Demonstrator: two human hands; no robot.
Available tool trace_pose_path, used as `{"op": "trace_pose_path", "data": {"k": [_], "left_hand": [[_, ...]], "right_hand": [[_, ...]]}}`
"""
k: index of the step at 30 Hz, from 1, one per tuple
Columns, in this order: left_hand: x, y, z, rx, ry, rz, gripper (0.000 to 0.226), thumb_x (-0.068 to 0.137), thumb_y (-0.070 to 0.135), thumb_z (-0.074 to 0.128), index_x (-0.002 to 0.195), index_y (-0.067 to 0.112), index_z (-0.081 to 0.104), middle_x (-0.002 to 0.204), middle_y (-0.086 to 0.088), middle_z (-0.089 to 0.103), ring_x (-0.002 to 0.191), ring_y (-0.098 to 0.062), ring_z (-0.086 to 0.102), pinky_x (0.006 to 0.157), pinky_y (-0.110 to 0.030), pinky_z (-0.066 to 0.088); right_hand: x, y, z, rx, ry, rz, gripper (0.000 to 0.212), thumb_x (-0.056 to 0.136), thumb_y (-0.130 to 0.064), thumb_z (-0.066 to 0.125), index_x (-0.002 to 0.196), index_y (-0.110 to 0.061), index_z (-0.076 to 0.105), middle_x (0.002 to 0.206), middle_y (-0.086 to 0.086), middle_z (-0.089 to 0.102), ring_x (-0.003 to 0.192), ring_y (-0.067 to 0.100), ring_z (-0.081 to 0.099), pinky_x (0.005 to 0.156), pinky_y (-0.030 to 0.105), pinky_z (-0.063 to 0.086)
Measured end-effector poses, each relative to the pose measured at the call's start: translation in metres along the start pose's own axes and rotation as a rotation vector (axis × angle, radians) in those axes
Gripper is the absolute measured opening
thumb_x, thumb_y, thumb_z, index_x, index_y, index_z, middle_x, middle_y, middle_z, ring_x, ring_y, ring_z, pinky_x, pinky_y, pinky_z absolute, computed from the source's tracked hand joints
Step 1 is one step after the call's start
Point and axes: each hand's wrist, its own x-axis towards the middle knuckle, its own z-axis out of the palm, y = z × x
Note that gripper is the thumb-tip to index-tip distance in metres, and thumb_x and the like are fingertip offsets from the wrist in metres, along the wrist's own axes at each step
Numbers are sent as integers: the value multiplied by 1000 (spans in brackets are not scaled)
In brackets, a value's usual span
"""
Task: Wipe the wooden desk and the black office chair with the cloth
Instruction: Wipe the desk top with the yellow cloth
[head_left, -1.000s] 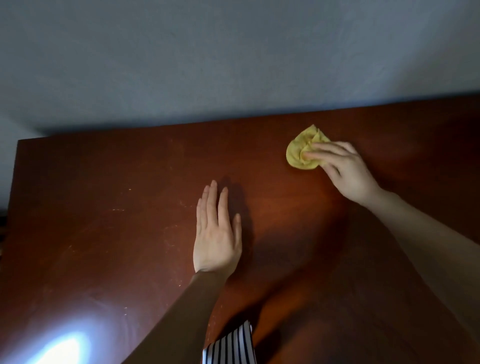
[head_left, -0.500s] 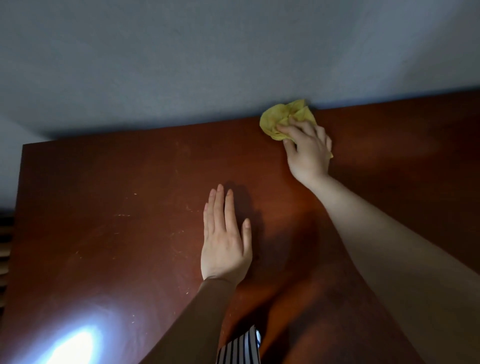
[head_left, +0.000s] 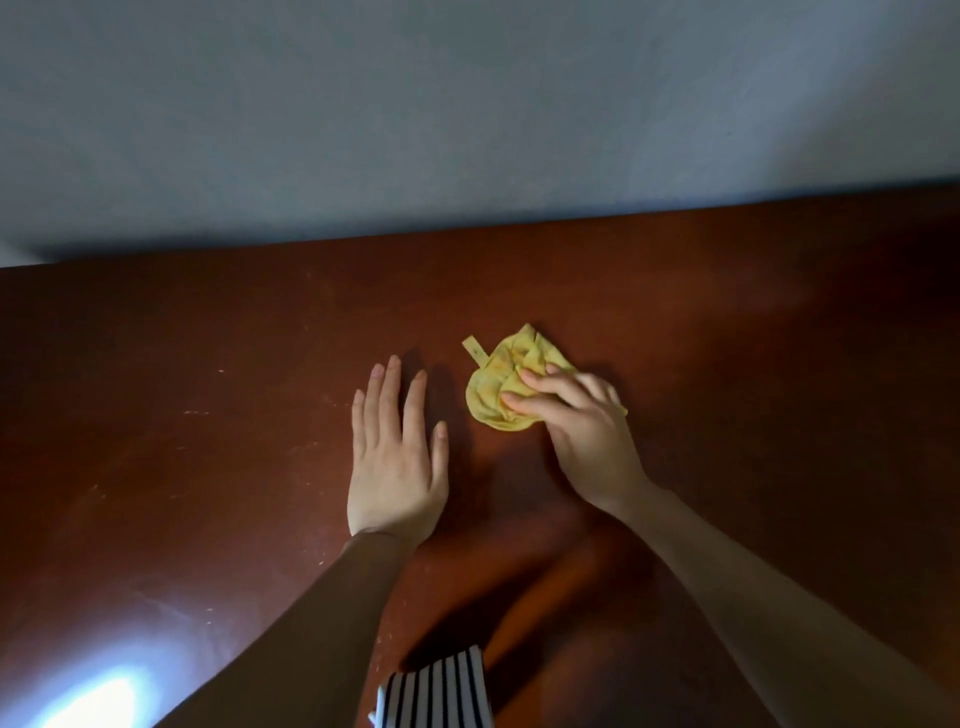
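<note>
mostly wooden desk (head_left: 727, 322), reddish-brown, smooth and slightly glossy, flecked with pale specks and faint scuffs toward the left, a bright patch of glare in the near left corner. behind its far edge, flat grey wall (head_left: 467, 104), matte and bare. lower centre, a scrap of black-and-white striped fabric (head_left: 436, 691) between the two forearms.

then left hand (head_left: 395, 457), laid palm-down on the wood, fingers straight and close together, thumb a little apart, holding nothing, only touching the desk surface. beside it, just apart, right hand (head_left: 587, 426), fingers (head_left: 540, 387) curled loosely over the near right part of the cloth, pressing it against the desk; thumb hidden, so cannot tell whether pinched or merely pressed.

smallest, yellow cloth (head_left: 493, 389), soft, crumpled into a rounded bunch with folds and creases, lying mid-desk just right of the left hand's fingertips, a narrow flat tab (head_left: 475, 349) sticking out at its upper left.
</note>
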Motion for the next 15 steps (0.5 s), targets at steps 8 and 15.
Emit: {"op": "trace_pose_path", "data": {"k": [8,15], "left_hand": [[2,3,1,9,-9,-7,55,97,34,26,142,6,36,154,-18,26,145,-25,9,118,-35,-9],[4,6,3,2,-31,-43,57,96,37,26,146,10,31,156,-17,19,146,-27,7,118,-34,-9]], "right_hand": [[19,76,-47,-51,33,124,39,87,-10,43,110,-23,71,121,1,65,107,21,51,89,26,33],[70,143,-71,-151,179,415,48,85,9,43,118,-17,67,126,8,61,109,36,54,89,4,25]]}}
